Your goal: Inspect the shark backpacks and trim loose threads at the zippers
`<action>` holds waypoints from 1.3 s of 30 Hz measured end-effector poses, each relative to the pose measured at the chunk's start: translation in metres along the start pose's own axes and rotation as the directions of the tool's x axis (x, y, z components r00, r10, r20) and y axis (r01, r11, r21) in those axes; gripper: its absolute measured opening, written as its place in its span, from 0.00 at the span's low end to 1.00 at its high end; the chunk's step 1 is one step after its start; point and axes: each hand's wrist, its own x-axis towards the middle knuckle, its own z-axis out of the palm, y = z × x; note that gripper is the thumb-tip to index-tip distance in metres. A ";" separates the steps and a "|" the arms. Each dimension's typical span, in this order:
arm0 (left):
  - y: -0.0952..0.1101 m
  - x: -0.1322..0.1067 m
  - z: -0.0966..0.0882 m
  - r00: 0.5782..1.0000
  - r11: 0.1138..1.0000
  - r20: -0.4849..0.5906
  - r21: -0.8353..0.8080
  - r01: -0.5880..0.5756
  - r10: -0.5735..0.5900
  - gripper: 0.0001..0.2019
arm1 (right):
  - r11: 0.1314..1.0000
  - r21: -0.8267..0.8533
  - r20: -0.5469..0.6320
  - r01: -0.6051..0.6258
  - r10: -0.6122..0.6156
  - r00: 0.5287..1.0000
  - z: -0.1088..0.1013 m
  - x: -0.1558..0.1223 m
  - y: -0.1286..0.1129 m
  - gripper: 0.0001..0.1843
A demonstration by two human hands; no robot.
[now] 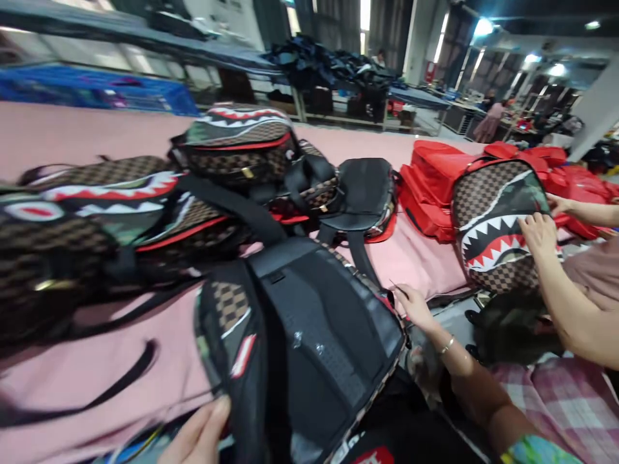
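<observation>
Across the lower middle of the frame, have the nearest backpack (319, 341) laid back panel up on pink tabletop (178, 341), long axis slanting from upper left to lower right, checkered side panel (229, 301) toward the left. From the left hand (196, 433), at the bottom edge left of centre, lies up and to the right; from the right hand (413, 306), right of centre, lies to the left and below. Looks close to both, with left fingertips touching or just beside the lower left edge; cannot tell which through the blur. Shows left fingers bunched together; cannot tell whether gripping anything. With right fingers, pinches a thin dark item (399, 289) beside the upper right edge; cannot make out its kind.

On the tabletop, see patterned backpacks (120, 193) piled at left and a loose black strap (120, 380) curving at lower left. Toward upper right, find red bags (430, 174) and, before them, a shark-mouth backpack (498, 225) standing upright between a co-worker's hands (539, 235). Farther off, see a blue crate (176, 96) at upper left, dark cloth (329, 64) heaped on a bench, and bright ceiling lamps (483, 27) at upper right.
</observation>
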 end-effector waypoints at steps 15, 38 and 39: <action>0.015 -0.037 0.026 0.959 0.967 0.156 0.062 -0.248 0.236 0.16 | 1.000 0.001 -0.092 -0.024 0.024 0.995 0.025 -0.023 0.023 0.26; -0.025 0.035 0.013 0.985 0.969 -0.053 0.196 -0.149 0.163 0.12 | 0.488 -0.338 0.773 0.805 -0.344 0.533 0.140 0.003 -0.171 0.13; -0.025 0.036 0.014 0.985 0.970 -0.053 0.191 -0.149 0.161 0.12 | 0.459 -0.345 0.786 0.819 -0.334 0.519 0.146 0.004 -0.172 0.13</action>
